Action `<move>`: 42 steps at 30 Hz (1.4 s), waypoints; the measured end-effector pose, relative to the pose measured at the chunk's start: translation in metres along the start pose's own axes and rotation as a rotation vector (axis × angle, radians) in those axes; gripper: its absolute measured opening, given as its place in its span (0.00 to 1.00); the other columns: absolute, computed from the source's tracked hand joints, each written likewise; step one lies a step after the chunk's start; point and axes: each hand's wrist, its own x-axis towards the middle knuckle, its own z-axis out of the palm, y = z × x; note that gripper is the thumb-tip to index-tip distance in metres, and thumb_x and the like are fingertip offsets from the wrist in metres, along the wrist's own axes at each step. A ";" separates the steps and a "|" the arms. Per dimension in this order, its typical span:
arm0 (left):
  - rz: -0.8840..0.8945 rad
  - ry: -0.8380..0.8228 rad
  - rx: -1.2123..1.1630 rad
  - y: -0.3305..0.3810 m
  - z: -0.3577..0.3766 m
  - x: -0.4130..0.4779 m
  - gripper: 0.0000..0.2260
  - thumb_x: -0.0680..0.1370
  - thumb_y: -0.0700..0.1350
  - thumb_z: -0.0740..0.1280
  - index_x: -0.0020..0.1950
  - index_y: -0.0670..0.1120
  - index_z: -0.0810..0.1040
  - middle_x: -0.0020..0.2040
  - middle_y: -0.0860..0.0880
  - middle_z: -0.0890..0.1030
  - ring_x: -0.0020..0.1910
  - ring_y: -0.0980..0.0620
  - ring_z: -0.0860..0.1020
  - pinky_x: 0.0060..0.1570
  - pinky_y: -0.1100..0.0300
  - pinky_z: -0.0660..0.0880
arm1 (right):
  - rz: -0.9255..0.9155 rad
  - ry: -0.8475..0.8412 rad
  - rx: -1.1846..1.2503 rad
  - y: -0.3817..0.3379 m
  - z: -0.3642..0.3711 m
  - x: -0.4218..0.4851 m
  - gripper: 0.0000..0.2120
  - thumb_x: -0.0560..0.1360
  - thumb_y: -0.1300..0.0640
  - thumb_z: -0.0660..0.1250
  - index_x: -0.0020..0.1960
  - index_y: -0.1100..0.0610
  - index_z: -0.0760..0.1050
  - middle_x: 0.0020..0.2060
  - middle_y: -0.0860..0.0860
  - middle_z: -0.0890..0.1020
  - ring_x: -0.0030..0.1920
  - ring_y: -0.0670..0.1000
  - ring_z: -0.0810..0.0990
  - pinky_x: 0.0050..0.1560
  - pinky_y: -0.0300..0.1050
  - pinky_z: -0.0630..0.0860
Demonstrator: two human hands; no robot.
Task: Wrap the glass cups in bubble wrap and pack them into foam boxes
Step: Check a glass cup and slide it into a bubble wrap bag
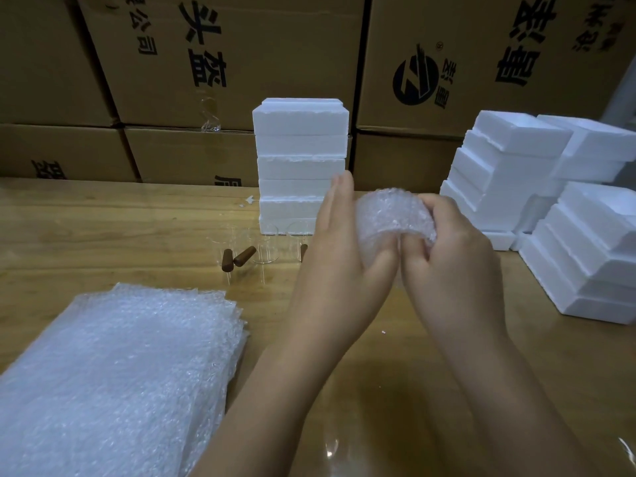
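A bundle of bubble wrap (390, 215) is held above the wooden table between both hands; the cup inside is hidden by the wrap. My left hand (339, 242) cups its left side with fingers straight up. My right hand (451, 249) grips its right side and pinches the wrap underneath. Clear glass cups (266, 244) with brown wooden handles (244, 256) stand on the table behind my left hand. A thick stack of bubble wrap sheets (120, 373) lies at the near left. White foam boxes are stacked at centre back (301, 160) and at right (537, 187).
Large printed cardboard cartons (223, 63) form a wall behind the wooden table (103, 228). A clear glass piece (210, 113) rests on a carton ledge at the back. Small white foam crumbs lie on the table.
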 end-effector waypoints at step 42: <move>0.412 -0.502 0.347 -0.007 -0.014 -0.001 0.46 0.63 0.60 0.77 0.74 0.59 0.54 0.77 0.60 0.52 0.76 0.60 0.50 0.73 0.57 0.55 | 0.282 -0.603 0.368 0.020 -0.013 0.017 0.10 0.74 0.56 0.66 0.47 0.41 0.78 0.39 0.44 0.84 0.44 0.49 0.83 0.48 0.51 0.79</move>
